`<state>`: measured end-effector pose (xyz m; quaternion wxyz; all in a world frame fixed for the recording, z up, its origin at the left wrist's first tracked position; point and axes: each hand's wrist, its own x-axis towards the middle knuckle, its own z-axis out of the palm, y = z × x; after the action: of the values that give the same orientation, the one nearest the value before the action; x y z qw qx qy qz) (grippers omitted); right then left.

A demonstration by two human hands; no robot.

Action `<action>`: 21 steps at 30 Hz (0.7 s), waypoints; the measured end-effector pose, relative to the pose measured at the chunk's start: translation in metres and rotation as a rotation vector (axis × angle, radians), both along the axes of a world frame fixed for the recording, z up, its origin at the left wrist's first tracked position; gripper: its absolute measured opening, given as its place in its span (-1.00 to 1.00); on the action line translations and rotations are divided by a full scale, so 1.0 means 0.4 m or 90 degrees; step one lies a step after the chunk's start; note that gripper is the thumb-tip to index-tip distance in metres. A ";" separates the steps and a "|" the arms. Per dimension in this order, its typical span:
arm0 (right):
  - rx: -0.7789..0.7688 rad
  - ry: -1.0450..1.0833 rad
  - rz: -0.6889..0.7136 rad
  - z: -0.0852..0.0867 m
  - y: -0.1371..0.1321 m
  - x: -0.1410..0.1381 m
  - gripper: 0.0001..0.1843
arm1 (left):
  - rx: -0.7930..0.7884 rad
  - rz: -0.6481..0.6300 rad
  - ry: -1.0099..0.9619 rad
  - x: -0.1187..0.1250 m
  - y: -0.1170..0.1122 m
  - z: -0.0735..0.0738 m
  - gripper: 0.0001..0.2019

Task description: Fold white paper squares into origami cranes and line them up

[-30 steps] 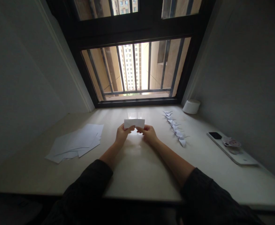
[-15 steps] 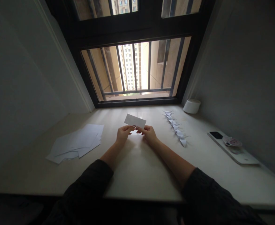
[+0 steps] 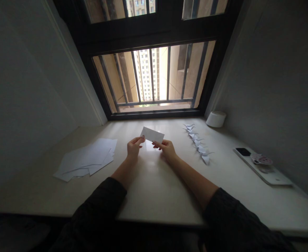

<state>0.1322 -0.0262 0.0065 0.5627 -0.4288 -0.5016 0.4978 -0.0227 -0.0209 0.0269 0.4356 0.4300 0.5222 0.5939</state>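
A small white rectangle of paper (image 3: 153,133) is held up over the sill, tilted down to the right. My left hand (image 3: 134,146) pinches its left end between thumb and fingers. At its lower right edge, my right hand (image 3: 167,148) grips it the same way, thumb on the near face. To the right of my hands stands a slanting row of several folded white paper cranes (image 3: 196,142). Left of my hands lies a loose stack of white paper sheets (image 3: 87,157).
The pale windowsill (image 3: 154,196) runs up to a dark-framed window (image 3: 154,113) with bars outside. A white phone (image 3: 264,168) with a round pink-and-white grip lies at the right. A small white round object (image 3: 216,119) stands in the back right corner by the wall.
My left hand has slid left along the paper, from near the middle of its lower edge to its left end. The right hand keeps its grip. The view has shifted slightly.
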 end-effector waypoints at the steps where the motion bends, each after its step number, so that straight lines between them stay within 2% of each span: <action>1: 0.000 0.001 0.000 -0.001 0.001 0.000 -0.64 | 0.002 -0.002 -0.004 0.001 -0.001 -0.002 -0.66; 5: -0.005 0.011 -0.005 -0.005 0.007 0.004 -0.67 | 0.053 -0.012 0.018 0.005 -0.002 -0.011 -0.68; 9: -0.008 0.028 -0.052 -0.005 0.015 0.016 -0.68 | 0.151 -0.032 0.145 0.004 -0.002 -0.019 -0.71; 11: -0.003 0.031 -0.082 -0.005 0.019 0.021 -0.67 | 0.165 -0.040 0.195 0.004 -0.002 -0.022 -0.71; 14: 0.002 0.038 -0.119 -0.010 0.025 0.027 -0.67 | 0.132 -0.058 0.204 0.007 -0.001 -0.026 -0.70; 21: 0.002 0.027 -0.140 -0.021 0.031 0.029 -0.62 | 0.029 -0.081 0.106 0.012 0.005 -0.031 -0.63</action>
<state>0.1437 -0.0140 -0.0019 0.6255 -0.4696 -0.4401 0.4411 -0.0180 -0.0190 0.0146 0.4180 0.5198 0.5146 0.5388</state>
